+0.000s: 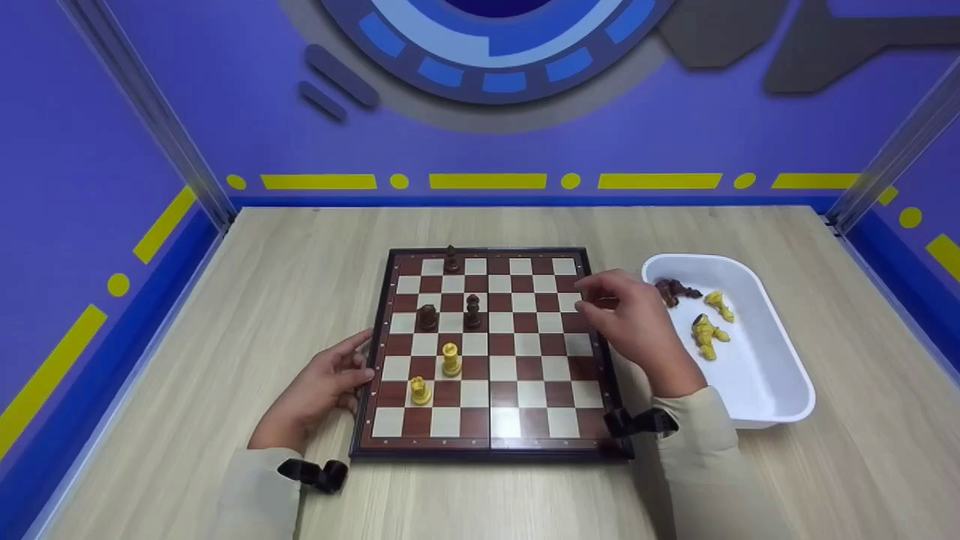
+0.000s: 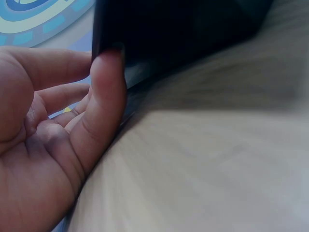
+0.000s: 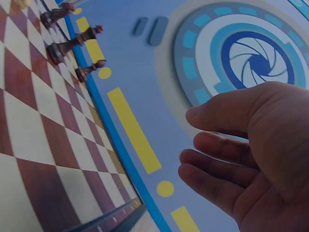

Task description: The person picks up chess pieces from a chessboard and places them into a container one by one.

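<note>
My left hand (image 1: 322, 390) is at the left edge of the chessboard (image 1: 544, 352), thumb and index fingertip touching its dark side. In the left wrist view, the thumb (image 2: 104, 92) presses against the dark board edge. Over the board's right edge, my right hand (image 1: 637, 322) hovers with nothing between its thumb and loosely bent fingers (image 3: 217, 183). On the left half of the board stand two tall yellow-and-dark rivals: a yellow chess piece (image 1: 451, 360) and a dark one (image 1: 472, 311). A shorter yellow piece (image 1: 420, 391), a squat dark piece (image 1: 427, 317) and a slim dark piece (image 1: 451, 261) stand there too.
Right of the board sits a white tray (image 1: 772, 352), partly behind my right forearm. Yellow chess pieces (image 1: 705, 334) and dark chess pieces (image 1: 673, 291) lie in it. Blue-purple panels (image 1: 495, 150) wall the wooden table (image 1: 315, 262) at the back and sides.
</note>
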Available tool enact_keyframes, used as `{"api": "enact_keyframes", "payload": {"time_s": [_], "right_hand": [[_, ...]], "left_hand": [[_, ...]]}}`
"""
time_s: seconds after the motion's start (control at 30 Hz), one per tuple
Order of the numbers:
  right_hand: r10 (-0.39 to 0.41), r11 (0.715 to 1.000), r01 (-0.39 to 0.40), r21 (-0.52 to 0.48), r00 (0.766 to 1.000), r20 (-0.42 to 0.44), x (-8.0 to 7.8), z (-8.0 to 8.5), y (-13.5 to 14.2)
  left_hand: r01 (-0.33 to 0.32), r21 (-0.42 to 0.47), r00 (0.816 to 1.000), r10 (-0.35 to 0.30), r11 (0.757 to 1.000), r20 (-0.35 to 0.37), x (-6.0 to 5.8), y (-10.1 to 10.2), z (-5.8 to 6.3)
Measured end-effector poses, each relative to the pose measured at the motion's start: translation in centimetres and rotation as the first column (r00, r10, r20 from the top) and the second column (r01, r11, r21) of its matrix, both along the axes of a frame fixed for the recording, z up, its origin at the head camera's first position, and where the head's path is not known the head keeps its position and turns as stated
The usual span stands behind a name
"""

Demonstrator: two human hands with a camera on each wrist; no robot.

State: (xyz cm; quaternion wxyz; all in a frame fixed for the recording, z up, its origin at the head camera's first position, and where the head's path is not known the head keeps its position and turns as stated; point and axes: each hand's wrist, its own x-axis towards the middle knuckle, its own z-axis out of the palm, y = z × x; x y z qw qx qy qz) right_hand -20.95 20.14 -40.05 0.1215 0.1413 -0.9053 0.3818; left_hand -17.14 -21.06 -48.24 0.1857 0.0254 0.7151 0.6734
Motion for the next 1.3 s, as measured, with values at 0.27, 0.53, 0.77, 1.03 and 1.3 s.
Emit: {"api": "enact_keyframes", "payload": {"time_s": [0.27, 0.53, 0.77, 1.03, 1.3], "right_hand": [[0.036, 0.999, -0.035, 0.011, 0.999, -0.023, 0.2, -0.4, -1.3], [0.107, 0.994, -0.108, -0.033, 0.994, -0.021, 0.3, -1.0, -2.6], [0.141, 0.990, -0.141, -0.025, 0.990, -0.010, 0.5, -1.2, -3.5], [0.182, 0.983, -0.182, -0.007, 0.983, -0.022, 1.1, -1.4, -4.9], [0.221, 0.975, -0.221, -0.034, 0.975, 0.005, 1.5, -1.7, -6.5]], "left_hand": [[-0.001, -0.009, 1.000, 0.001, 1.000, 0.005, -0.1, 0.0, 0.0], [-0.003, -0.002, 1.000, 0.003, 1.000, 0.004, 0.0, 0.0, 0.0], [-0.007, -0.001, 1.000, 0.007, 1.000, 0.013, 0.0, 0.0, 0.1], [0.014, -0.005, 1.000, -0.014, 1.000, -0.014, 0.2, 0.0, -0.1], [-0.011, -0.007, 1.000, 0.010, 1.000, -0.004, 0.1, 0.0, 0.2]]}}
